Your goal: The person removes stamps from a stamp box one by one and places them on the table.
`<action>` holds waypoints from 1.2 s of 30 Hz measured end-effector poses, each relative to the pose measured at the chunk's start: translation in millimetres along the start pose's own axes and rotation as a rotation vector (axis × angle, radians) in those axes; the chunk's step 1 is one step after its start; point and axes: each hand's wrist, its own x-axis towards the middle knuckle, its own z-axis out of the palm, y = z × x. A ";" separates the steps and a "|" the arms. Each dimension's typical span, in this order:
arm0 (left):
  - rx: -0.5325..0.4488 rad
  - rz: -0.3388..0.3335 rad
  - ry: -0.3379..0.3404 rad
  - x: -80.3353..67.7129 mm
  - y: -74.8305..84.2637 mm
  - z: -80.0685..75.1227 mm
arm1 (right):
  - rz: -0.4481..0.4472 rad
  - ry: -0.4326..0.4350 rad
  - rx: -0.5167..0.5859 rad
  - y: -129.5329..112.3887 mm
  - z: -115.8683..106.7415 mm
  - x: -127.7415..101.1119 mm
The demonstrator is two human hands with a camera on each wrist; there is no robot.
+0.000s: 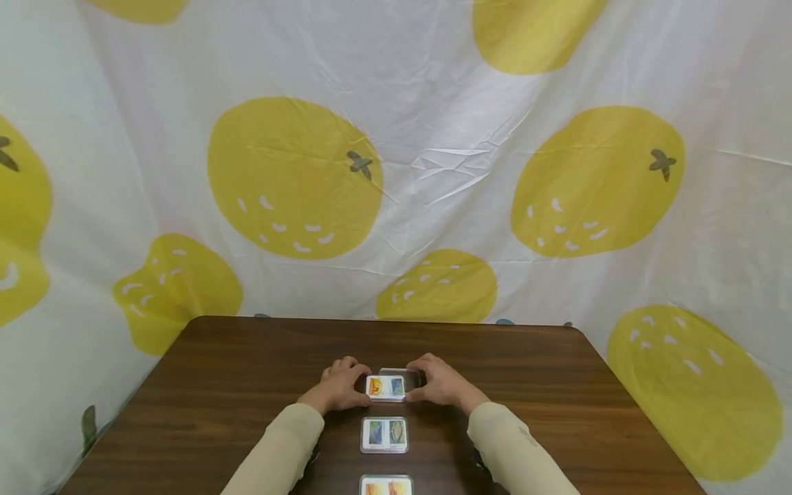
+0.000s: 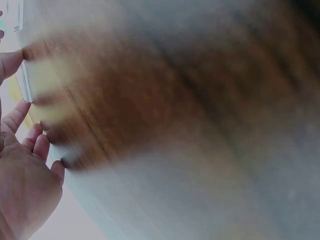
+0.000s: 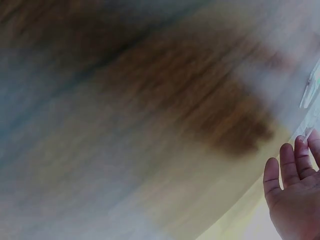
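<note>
While both hands, left hand (image 1: 337, 386) and right hand (image 1: 441, 382), pinch the far card case (image 1: 386, 387) mid-table, two other cases (image 1: 384, 434) sit lined up nearer; looks roughly midway; far one not settled yet.

The person wears a long-sleeved top in a pale cream-beige, plain and without pattern. The left sleeve (image 1: 281, 450) and right sleeve (image 1: 516, 450) both fit closely and end at the wrists with a smooth, narrow cuff. The left hand (image 1: 339, 387) and right hand (image 1: 441, 382) are bare, with no gloves, rings or watch showing. Something dark sits under each forearm near the wrist.
</note>
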 end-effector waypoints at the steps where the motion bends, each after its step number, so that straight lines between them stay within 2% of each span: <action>1: 0.001 -0.001 -0.002 0.1 -0.2 -0.2 | 0.001 0.002 0.001 0.8 -0.5 -0.2; 13: 0.012 -0.001 -0.014 1.4 -1.4 0.5 | -0.010 0.027 0.026 11.7 -11.8 -11.3; 20: 0.012 -0.008 -0.021 1.4 -0.2 -0.3 | 0.023 0.040 0.069 27.2 -21.5 -19.8; 30: 0.013 -0.009 -0.026 1.5 -0.6 -0.7 | 0.052 0.040 0.032 47.2 -42.5 -38.1; 36: 0.007 -0.007 -0.025 1.6 -0.3 -1.2 | 0.040 0.038 0.007 57.2 -52.2 -48.2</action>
